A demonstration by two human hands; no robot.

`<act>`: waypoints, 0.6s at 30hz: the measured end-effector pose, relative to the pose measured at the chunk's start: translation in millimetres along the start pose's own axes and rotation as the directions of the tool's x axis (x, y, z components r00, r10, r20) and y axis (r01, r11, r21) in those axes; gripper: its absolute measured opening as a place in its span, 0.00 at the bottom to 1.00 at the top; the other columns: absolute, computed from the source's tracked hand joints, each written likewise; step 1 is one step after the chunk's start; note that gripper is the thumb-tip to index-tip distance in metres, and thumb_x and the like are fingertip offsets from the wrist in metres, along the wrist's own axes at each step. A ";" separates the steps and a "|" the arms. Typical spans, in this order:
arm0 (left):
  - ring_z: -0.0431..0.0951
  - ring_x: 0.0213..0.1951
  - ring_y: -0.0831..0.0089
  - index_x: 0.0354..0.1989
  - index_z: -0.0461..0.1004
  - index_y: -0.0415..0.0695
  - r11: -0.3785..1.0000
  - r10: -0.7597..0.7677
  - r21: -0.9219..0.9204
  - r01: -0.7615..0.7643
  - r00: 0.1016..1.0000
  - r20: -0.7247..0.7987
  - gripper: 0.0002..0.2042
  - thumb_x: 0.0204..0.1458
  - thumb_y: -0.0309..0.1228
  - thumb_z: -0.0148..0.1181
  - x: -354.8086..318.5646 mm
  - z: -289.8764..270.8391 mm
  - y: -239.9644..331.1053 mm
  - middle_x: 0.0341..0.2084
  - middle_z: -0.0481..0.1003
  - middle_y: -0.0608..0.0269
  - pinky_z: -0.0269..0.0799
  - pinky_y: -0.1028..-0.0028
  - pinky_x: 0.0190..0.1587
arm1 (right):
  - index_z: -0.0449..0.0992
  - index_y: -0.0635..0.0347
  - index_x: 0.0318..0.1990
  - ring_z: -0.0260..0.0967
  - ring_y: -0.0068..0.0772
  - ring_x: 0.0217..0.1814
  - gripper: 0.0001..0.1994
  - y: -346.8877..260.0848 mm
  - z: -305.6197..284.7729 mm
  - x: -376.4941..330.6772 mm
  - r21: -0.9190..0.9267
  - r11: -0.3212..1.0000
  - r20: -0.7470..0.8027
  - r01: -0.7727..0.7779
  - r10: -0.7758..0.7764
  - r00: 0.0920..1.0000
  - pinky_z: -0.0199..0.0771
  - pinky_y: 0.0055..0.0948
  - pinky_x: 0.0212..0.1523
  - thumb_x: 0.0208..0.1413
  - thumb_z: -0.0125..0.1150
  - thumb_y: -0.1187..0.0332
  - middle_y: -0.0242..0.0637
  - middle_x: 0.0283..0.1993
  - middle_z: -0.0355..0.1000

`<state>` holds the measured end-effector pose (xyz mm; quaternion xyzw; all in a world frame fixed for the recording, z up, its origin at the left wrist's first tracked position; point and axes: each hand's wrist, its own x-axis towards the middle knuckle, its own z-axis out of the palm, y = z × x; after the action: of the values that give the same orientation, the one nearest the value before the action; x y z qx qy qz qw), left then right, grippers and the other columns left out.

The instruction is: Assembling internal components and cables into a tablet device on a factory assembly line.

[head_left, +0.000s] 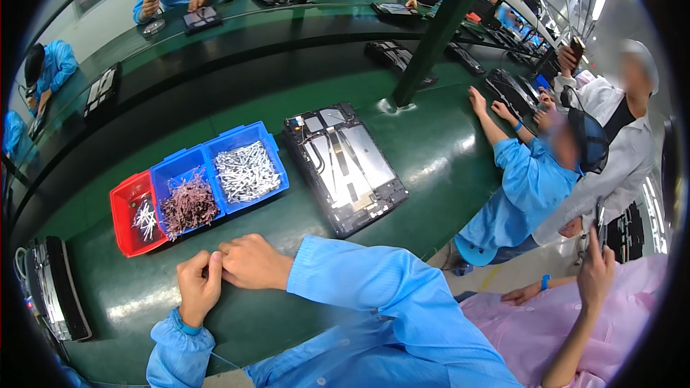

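Observation:
My left hand (pixel 199 289) is closed, thumb pressed against the curled fingers. Against it rests my right hand (pixel 256 262), also closed, so the two meet at the fingertips over the green table. Whatever they may hold between them is hidden. Just beyond them stand three joined bins. The red bin (pixel 128 246) has a few small white strips, the middle blue bin (pixel 175 159) a heap of pinkish-brown pieces, and the right blue bin (pixel 231 136) many white-and-grey pieces. An opened flat electronic device (pixel 347 170), its inner parts exposed, lies right of the bins.
Another opened device (pixel 57 291) is at the far left. A green post (pixel 438 39) rises from the table's back edge. Beyond runs a dark conveyor belt (pixel 215 75) carrying devices. Co-workers in blue sit opposite and at right; people in white and pink stand at right.

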<state>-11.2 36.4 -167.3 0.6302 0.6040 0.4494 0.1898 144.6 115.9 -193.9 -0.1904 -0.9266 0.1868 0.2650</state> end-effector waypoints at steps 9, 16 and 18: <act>0.56 0.17 0.76 0.20 0.65 0.36 1.000 -0.015 -0.018 0.015 1.000 -0.006 0.19 0.64 0.27 0.61 1.7 4.7 -1.3 0.12 0.58 0.57 0.52 0.68 0.19 | 0.79 0.62 0.29 0.78 0.48 0.35 0.11 5.1 -1.7 -0.1 0.032 0.999 -0.025 0.029 -0.029 0.999 0.76 0.47 0.36 0.55 0.66 0.63 0.44 0.33 0.76; 0.56 0.16 0.75 0.19 0.63 0.36 1.000 -0.011 -0.020 0.011 1.000 0.002 0.20 0.63 0.26 0.62 -0.3 1.8 0.0 0.12 0.59 0.56 0.51 0.67 0.19 | 0.78 0.63 0.28 0.78 0.49 0.35 0.12 1.5 -1.3 -0.6 0.018 1.000 -0.018 0.013 -0.013 1.000 0.78 0.46 0.38 0.54 0.67 0.62 0.45 0.33 0.76; 0.56 0.16 0.75 0.19 0.64 0.36 1.000 -0.013 -0.020 0.013 1.000 -0.004 0.20 0.63 0.26 0.62 -1.2 2.7 -2.3 0.12 0.59 0.56 0.51 0.67 0.19 | 0.78 0.63 0.28 0.78 0.49 0.35 0.12 1.8 -0.2 -0.5 0.023 1.000 -0.017 0.007 -0.007 1.000 0.78 0.46 0.37 0.54 0.66 0.62 0.45 0.33 0.76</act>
<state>-10.3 36.5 -171.0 0.6236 0.6038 0.4554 0.1978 145.6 117.2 -194.7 -0.1858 -0.9228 0.1950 0.2755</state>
